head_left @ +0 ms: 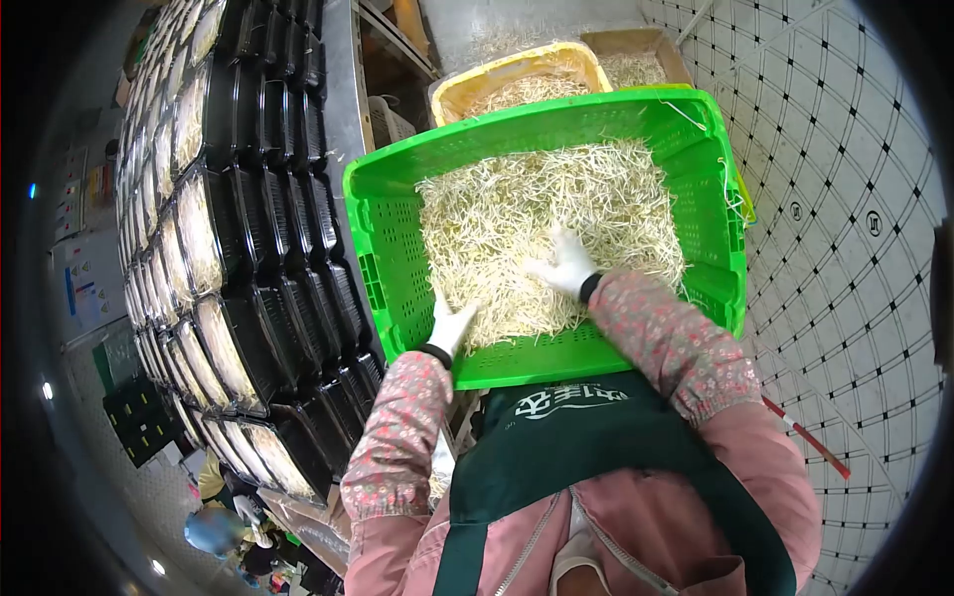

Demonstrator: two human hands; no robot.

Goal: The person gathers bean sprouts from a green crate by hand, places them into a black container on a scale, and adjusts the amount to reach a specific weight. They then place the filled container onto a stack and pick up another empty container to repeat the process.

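A big green plastic basket (497,370) with perforated sides stands in front of me, holding a deep layer of pale bean sprouts (556,189). My right hand (566,266), in a white glove, rests on the sprouts near the middle, thumb and fingers apart. At the near left corner, my left hand (452,326), also gloved in white, touches the edge of the sprouts by the basket wall. Its thumb is spread away from the fingers, and some fingertips are hidden. Neither hand visibly grips a bunch.
Stacked black trays (263,199) with pale contents rise close on the left. Beyond the basket are a yellow tub (522,62) and a brown bin (636,42), both containing sprouts. A red and white stick (820,452) lies on the tiled floor. Another person (214,526) is at lower left.
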